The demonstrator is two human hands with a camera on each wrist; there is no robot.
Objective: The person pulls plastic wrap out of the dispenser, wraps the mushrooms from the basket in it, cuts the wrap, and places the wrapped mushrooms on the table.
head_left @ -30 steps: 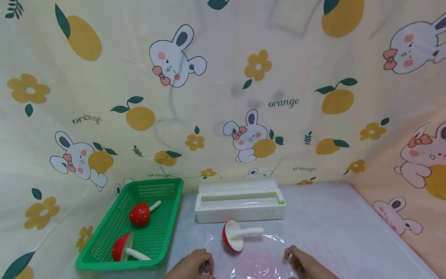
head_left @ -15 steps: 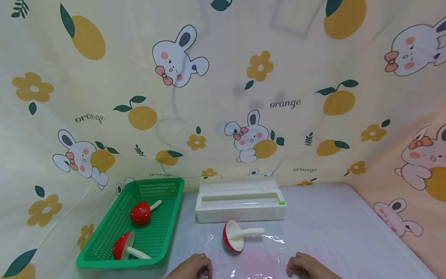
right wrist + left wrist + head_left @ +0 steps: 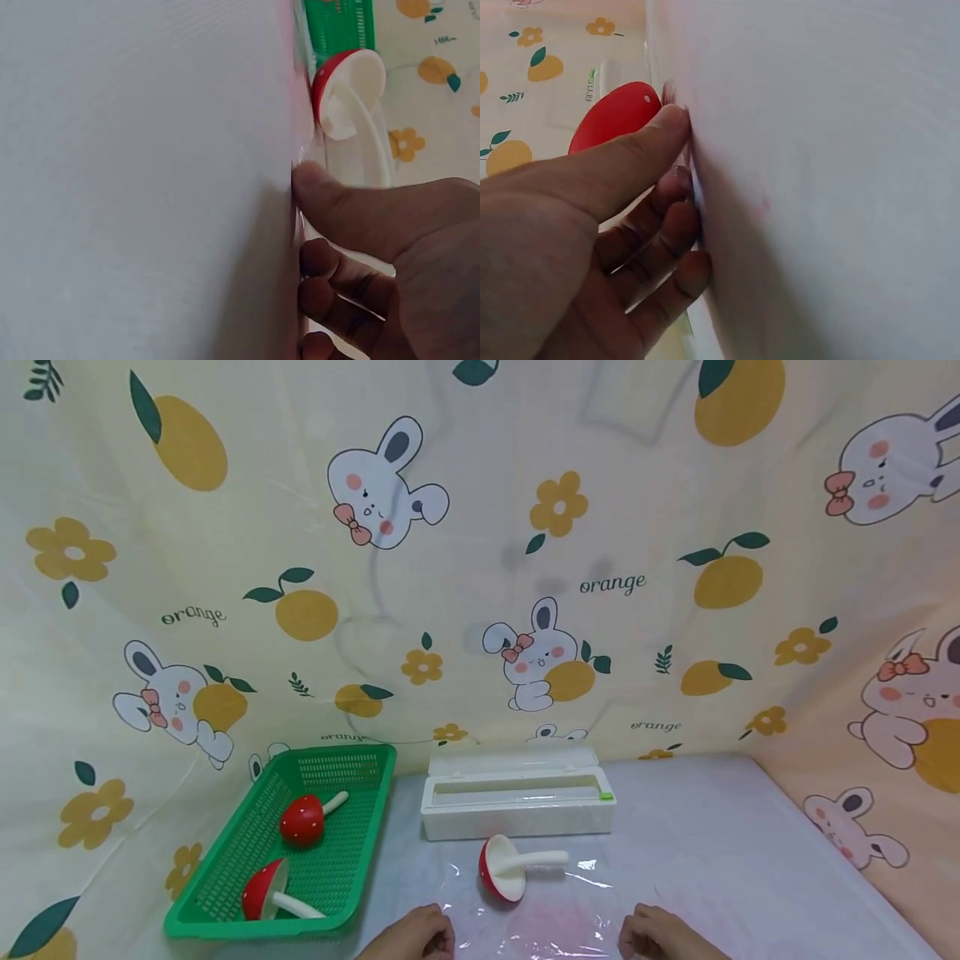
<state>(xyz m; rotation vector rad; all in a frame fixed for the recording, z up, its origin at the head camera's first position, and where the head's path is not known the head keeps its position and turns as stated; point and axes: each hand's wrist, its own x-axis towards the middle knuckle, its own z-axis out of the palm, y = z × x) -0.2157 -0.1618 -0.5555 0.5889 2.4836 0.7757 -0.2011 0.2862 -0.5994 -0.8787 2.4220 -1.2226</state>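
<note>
Pinching the near edge of a clear plastic film sheet (image 3: 536, 910), both hands sat at the front of the counter (image 3: 712, 835). Left hand (image 3: 412, 937) held the film's left corner: thumb on top, fingers curled beneath, as the left wrist view showed (image 3: 592, 225). Right hand (image 3: 660, 937) held the right corner the same way (image 3: 375, 247). Film lay flat on the counter, glare along its far edge.

Landmark: white film dispenser box (image 3: 517, 797), lid open, at the back of the counter.
- Toy mushroom (image 3: 504, 867), red cap, white stem, lay on its side just in front of the box, on the far part of the film, stem pointing right.
- Green basket (image 3: 225, 893) stood left of the box, apart from it.
- Two more red toy mushrooms lay inside the basket: one spotted (image 3: 303, 820) towards the back, one (image 3: 264, 893) near the front rim.

Hands were well apart, mushroom between and beyond them; neither touched it.
</note>
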